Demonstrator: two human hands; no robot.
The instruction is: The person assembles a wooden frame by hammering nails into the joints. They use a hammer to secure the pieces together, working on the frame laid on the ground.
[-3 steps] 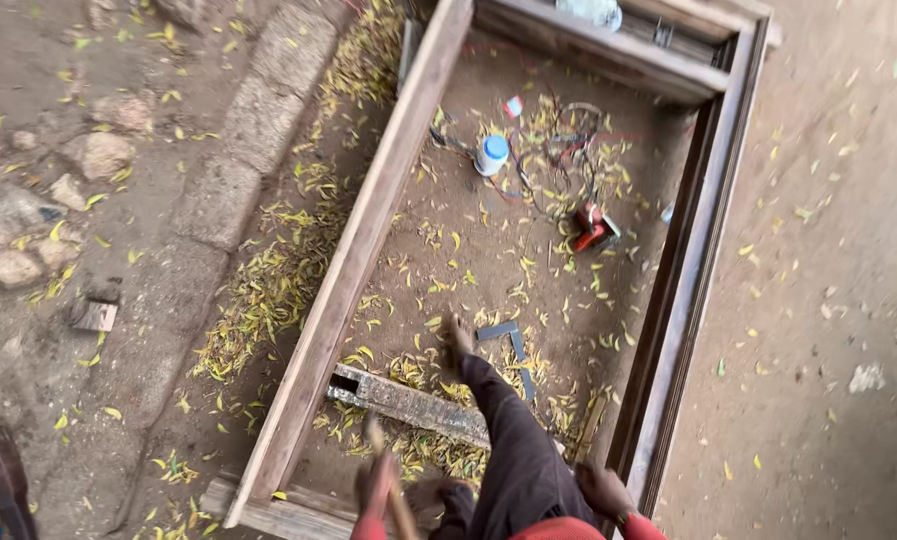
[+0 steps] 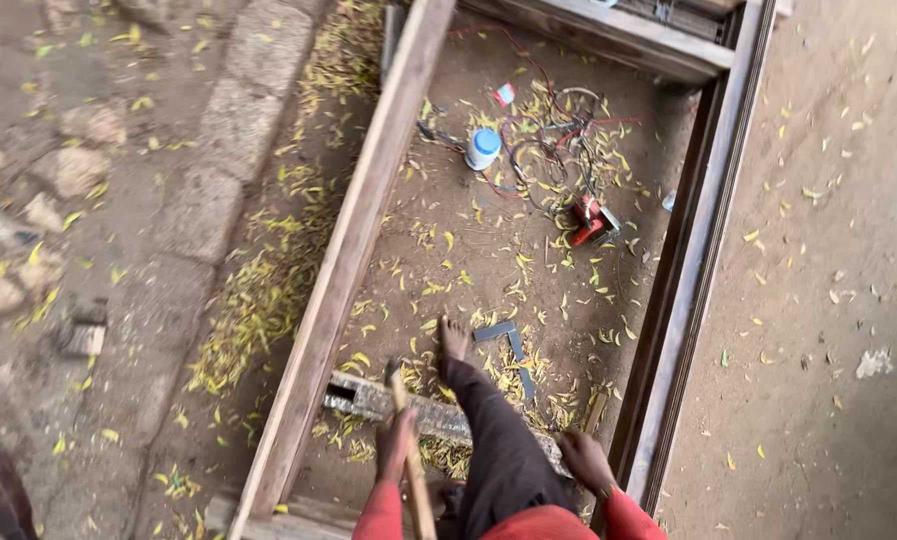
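My left hand (image 2: 396, 442) is closed around a long wooden tool handle (image 2: 408, 420), whose far end reaches a weathered wooden plank (image 2: 378, 398). That plank lies across the lower part of a big rectangular wooden frame (image 2: 353, 245) on the dirt. My right hand (image 2: 583, 460) grips the plank's right end, close to the frame's right rail (image 2: 683, 290). My leg in dark trousers crosses over the plank, and my bare foot (image 2: 453, 338) stands on the ground inside the frame. A metal try square (image 2: 508, 340) lies just right of the foot.
Farther inside the frame lie a red power tool (image 2: 588, 220), a tangle of wires (image 2: 548, 140) and a white bottle with a blue cap (image 2: 483, 148). Yellow leaves cover the dirt. Stone kerb blocks (image 2: 203, 200) run along the left.
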